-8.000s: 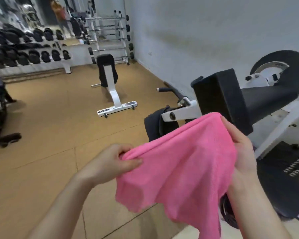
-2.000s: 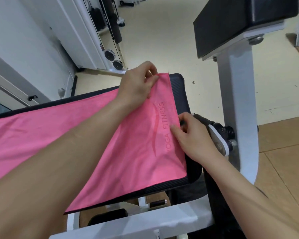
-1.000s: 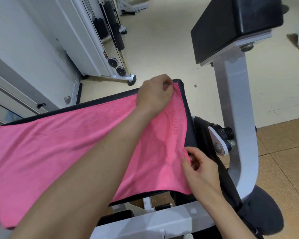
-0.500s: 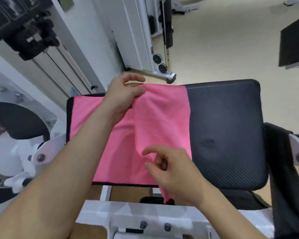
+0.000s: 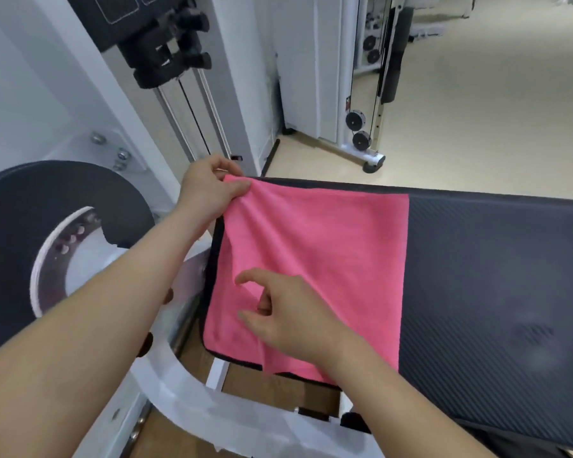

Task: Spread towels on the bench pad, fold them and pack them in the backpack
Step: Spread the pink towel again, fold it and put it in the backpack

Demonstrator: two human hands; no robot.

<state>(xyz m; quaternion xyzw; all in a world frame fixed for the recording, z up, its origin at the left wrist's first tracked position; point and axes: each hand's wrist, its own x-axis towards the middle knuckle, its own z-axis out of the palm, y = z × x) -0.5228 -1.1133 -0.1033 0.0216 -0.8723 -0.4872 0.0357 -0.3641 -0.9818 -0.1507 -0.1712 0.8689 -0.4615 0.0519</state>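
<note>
A pink towel [image 5: 318,259] lies folded double on the left end of the black bench pad [image 5: 497,276]. Its fold line runs across the pad on the right side. My left hand [image 5: 209,190] pinches the towel's far left corners at the pad's far corner. My right hand [image 5: 285,322] is over the near edge with curled fingers holding the towel's near corner layers. A small tip of cloth hangs below that hand past the pad's edge. The backpack is not in view.
The pad sits on a white machine frame [image 5: 186,388]. A round black and white cam disc [image 5: 47,246] is at the left. A weight stack with guide rods [image 5: 169,61] stands behind, and a cable machine with pulleys [image 5: 361,127] stands further back on the beige floor.
The towel was spread along the pad, then both hands carried its right end over to the left end, folding it in half. My view has swung left with them.
</note>
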